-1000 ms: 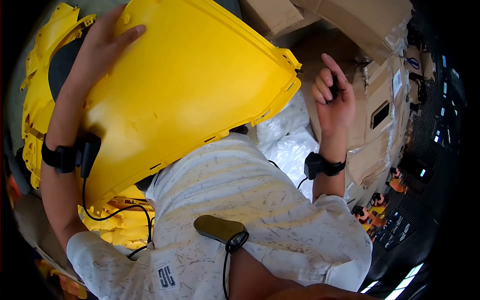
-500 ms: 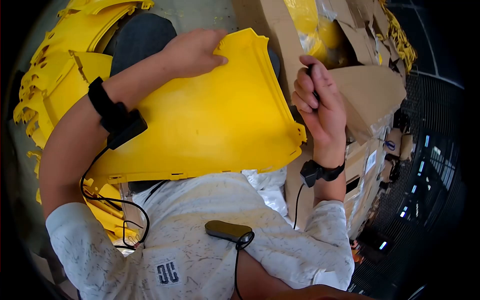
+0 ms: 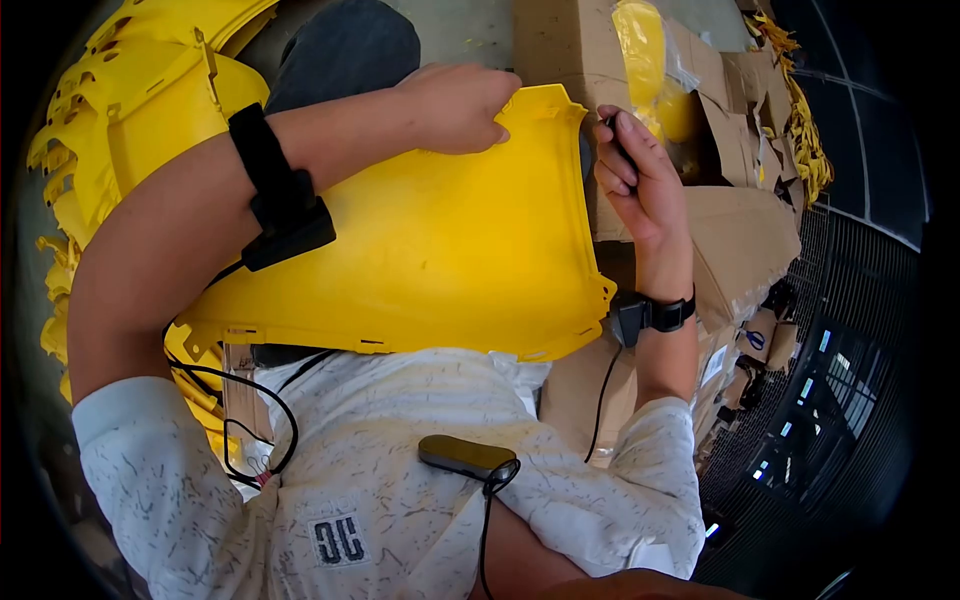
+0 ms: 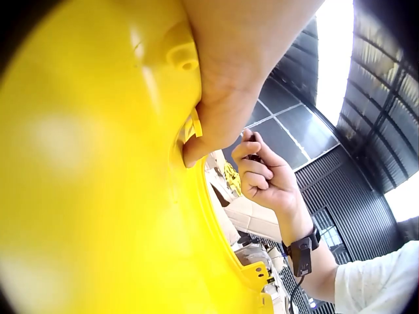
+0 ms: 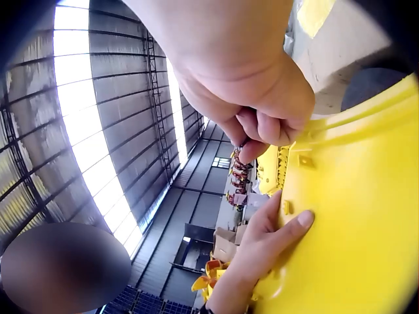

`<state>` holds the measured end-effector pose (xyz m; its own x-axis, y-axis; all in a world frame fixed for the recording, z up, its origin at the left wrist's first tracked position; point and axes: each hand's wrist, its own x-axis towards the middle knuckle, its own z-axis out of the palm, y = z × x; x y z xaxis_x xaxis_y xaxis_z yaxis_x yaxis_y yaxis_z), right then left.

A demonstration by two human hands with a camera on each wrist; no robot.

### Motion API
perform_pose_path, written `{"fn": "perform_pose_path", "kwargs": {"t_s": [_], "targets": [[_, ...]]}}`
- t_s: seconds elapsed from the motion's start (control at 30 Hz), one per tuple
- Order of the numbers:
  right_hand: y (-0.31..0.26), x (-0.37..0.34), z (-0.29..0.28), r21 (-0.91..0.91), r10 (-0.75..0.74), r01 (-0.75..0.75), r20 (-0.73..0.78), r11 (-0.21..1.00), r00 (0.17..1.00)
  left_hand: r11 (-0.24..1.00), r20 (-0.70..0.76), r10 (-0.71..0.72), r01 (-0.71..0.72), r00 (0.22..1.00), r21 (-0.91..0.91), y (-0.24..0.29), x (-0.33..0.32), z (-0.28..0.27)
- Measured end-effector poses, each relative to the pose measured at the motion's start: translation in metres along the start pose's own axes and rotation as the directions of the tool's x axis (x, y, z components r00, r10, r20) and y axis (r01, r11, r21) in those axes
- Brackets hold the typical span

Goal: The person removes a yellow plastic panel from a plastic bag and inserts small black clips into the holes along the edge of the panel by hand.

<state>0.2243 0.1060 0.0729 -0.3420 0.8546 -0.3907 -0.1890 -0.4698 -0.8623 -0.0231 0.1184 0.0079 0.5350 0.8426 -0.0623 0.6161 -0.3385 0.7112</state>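
A large, curved yellow plastic panel [image 3: 450, 260] with tabs and slots along its edges lies across the person's lap. My left hand [image 3: 455, 110] grips its far edge; in the right wrist view, the thumb of the left hand [image 5: 265, 239] rests on the panel's face. Off the panel's right corner, my right hand [image 3: 648, 180] is raised with its fingers curled round a small dark handheld object [image 3: 622, 145]. Most of that object is hidden by the fingers, so I cannot tell its kind.
More yellow panels [image 3: 150, 110] are piled at the left. Beside a dark-clothed knee [image 3: 345, 55], cardboard boxes [image 3: 560, 50] stand at the right, one holding yellow parts in clear plastic. Blue-handled scissors [image 3: 755, 340] lie farther right. A black cable [image 3: 295, 410] hangs by the left arm.
The panel has turned and come down flatter over the lap. My left hand has moved right along with its far edge. The right hand, still gripping the dark object, has come close to the panel's corner.
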Motion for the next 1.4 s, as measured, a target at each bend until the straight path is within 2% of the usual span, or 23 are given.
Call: {"fn": "perform_pose_path", "kwargs": {"t_s": [0.23, 0.33, 0.43, 0.5, 0.83, 0.9, 0.93, 1.0, 1.03, 1.1, 1.13, 1.2, 1.4], "targets": [[0.005, 0.011, 0.003, -0.082, 0.021, -0.027, -0.068, 0.996, 0.997, 0.999, 0.052, -0.036, 0.037, 0.998, -0.012, 0.001, 0.001, -0.003], [0.007, 0.011, 0.002, -0.125, 0.021, -0.028, -0.054, 0.992, 0.998, 0.999, -0.003, -0.011, 0.011, 1.000, 0.032, -0.001, 0.002, 0.002], [0.010, 0.010, -0.001, -0.096, 0.019, -0.020, -0.019, 0.995, 1.000, 1.000, 0.024, -0.014, 0.013, 1.000, 0.016, 0.001, 0.001, -0.001], [0.010, 0.009, -0.001, -0.014, 0.004, -0.004, 0.016, 1.000, 1.000, 1.000, 0.013, -0.021, 0.021, 1.000, 0.018, 0.001, 0.001, -0.001], [0.010, 0.007, -0.001, 0.089, 0.044, -0.041, -0.033, 0.995, 0.998, 1.000, 0.018, -0.026, 0.026, 1.000, 0.005, 0.001, 0.000, -0.001], [0.011, 0.008, -0.003, -0.060, 0.002, -0.005, -0.054, 0.998, 0.999, 0.999, 0.027, -0.040, 0.039, 0.999, 0.012, 0.002, 0.000, -0.002], [0.011, 0.008, -0.002, -0.060, 0.001, -0.005, -0.053, 0.998, 0.999, 0.999, 0.027, -0.040, 0.040, 0.999, 0.013, 0.003, 0.000, -0.002], [0.013, 0.010, 0.003, -0.260, -0.091, 0.061, -0.103, 0.964, 0.991, 0.999, 0.021, -0.045, 0.045, 0.999, 0.014, 0.003, 0.000, -0.001], [0.015, 0.011, 0.005, -0.259, -0.091, 0.062, -0.103, 0.964, 0.991, 0.999, 0.022, -0.045, 0.044, 0.999, 0.016, 0.003, 0.000, 0.000], [0.018, 0.017, 0.009, -0.617, -0.255, 0.118, -0.138, 0.778, 0.957, 0.999, 0.010, -0.043, 0.043, 0.999, 0.014, 0.002, 0.000, 0.000], [0.020, 0.021, 0.008, -0.617, -0.255, 0.119, -0.138, 0.778, 0.957, 0.999, 0.010, -0.043, 0.043, 0.999, 0.015, 0.002, 0.000, 0.000], [0.024, 0.027, 0.005, -0.700, -0.356, 0.195, -0.089, 0.687, 0.930, 0.999, 0.019, -0.030, 0.029, 0.999, 0.031, 0.001, 0.000, -0.001], [0.024, 0.031, 0.005, -0.769, -0.340, 0.159, -0.080, 0.619, 0.937, 0.999, 0.008, -0.035, 0.034, 0.999, 0.025, 0.001, -0.001, 0.000]]}}
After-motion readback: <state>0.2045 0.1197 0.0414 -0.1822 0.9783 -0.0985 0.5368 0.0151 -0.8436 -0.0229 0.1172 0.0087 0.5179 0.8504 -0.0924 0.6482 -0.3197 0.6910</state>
